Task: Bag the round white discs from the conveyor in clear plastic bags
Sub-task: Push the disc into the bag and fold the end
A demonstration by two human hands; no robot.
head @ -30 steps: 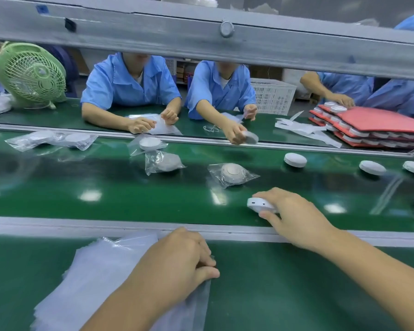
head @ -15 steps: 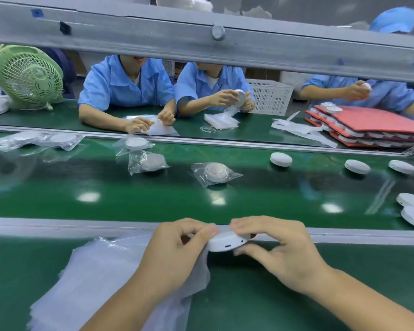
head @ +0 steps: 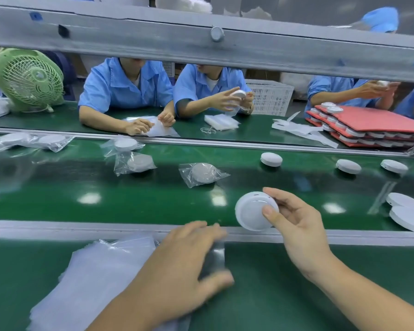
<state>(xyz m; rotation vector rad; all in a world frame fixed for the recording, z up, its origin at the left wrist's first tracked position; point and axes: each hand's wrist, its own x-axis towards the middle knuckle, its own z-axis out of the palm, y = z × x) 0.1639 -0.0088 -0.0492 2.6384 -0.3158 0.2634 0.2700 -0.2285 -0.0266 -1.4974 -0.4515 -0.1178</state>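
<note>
A factory packing line.
A green conveyor belt [head: 153, 204] carries white discs [head: 271, 159]; workers [head: 127, 91] in blue uniforms sit opposite.

Bright, even light from above — wide-angle view, one hand blurred.

Soft white glare patches lie on the glossy green conveyor belt [head: 153, 199], and the shadows under the loose discs [head: 271, 159] are short and faint. The left hand [head: 184, 266] and the clear bag [head: 213, 259] in its fingers are smeared by motion, while the right hand [head: 296, 218] and the white disc [head: 251, 211] it holds are fairly sharp. The metal beam [head: 201, 46] overhead bows with lens distortion, and the edge discs [head: 409, 218] at far right look stretched — the workers [head: 127, 89] beyond are softer, slightly hazy.
</note>
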